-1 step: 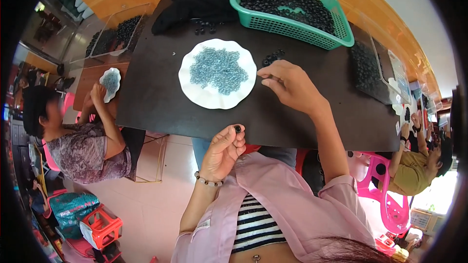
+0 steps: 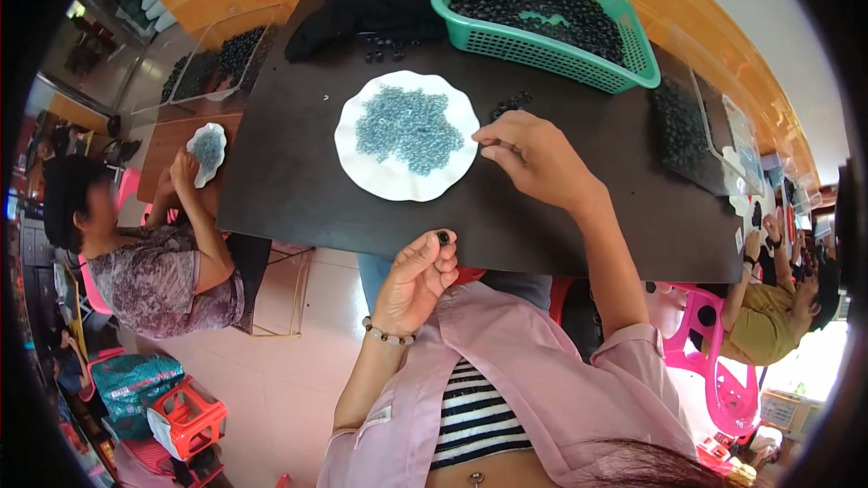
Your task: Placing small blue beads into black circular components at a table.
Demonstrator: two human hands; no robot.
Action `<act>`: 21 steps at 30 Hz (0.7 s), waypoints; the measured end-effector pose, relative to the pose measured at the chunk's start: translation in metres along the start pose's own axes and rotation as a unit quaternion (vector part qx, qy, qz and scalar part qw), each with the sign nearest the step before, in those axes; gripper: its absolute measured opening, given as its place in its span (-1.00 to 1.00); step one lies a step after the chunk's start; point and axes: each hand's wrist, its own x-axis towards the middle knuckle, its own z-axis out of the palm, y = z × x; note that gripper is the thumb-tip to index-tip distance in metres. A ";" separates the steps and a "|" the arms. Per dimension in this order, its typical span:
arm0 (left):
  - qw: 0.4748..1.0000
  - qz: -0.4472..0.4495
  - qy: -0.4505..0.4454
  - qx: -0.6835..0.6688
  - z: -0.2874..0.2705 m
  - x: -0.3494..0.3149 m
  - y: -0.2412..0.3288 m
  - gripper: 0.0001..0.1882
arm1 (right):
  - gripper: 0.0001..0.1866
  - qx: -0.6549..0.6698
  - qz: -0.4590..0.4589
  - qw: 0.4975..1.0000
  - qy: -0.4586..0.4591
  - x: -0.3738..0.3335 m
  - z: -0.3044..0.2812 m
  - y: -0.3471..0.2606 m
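Observation:
My left hand (image 2: 414,276) is held in front of the table's near edge, pinching a small black bead-like piece (image 2: 443,238) with a hole in its top between thumb and fingers. My right hand (image 2: 545,161) hovers palm down beside the right rim of a white scalloped plate (image 2: 371,185). Its fingertips are drawn together at that rim; whether they hold something tiny I cannot make out. On the plate lies a spread heap of small clear bluish beads (image 2: 411,131). Several black pieces (image 2: 511,105) lie just beyond my right hand.
A green basket (image 2: 551,50) full of black pieces stands at the back, beside a black cloth (image 2: 366,4). More black pieces fill a clear bin (image 2: 687,126) at right. Co-workers sit left (image 2: 154,262) and right (image 2: 773,307); the left one handles a smaller plate (image 2: 209,154) of beads.

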 end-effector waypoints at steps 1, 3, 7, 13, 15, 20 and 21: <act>1.000 -0.007 -0.006 -0.011 -0.001 0.000 0.000 -0.74 | -0.79 0.003 -0.003 1.000 -0.002 0.005 0.006 0.002; 1.000 -0.009 -0.011 -0.024 -0.002 0.000 0.001 -0.75 | -0.82 -0.016 -0.027 0.999 -0.010 0.014 0.019 0.006; 1.000 -0.020 -0.006 -0.019 -0.003 0.000 0.001 -0.75 | -0.85 -0.011 -0.024 0.999 -0.036 0.032 0.033 -0.001; 0.999 -0.034 -0.002 -0.020 -0.001 -0.001 0.002 -0.74 | -0.86 -0.021 -0.091 0.992 -0.088 0.057 0.062 -0.026; 0.999 -0.038 -0.002 -0.021 -0.002 -0.001 0.001 -0.74 | -0.88 -0.060 -0.098 0.991 -0.065 0.062 0.075 -0.025; 0.998 -0.044 -0.001 -0.038 -0.005 -0.002 0.002 -0.74 | -0.90 -0.079 -0.109 0.990 -0.036 0.068 0.088 -0.023; 0.998 -0.046 -0.002 -0.040 -0.005 -0.003 0.003 -0.74 | -0.89 -0.086 -0.109 0.990 -0.033 0.068 0.089 -0.023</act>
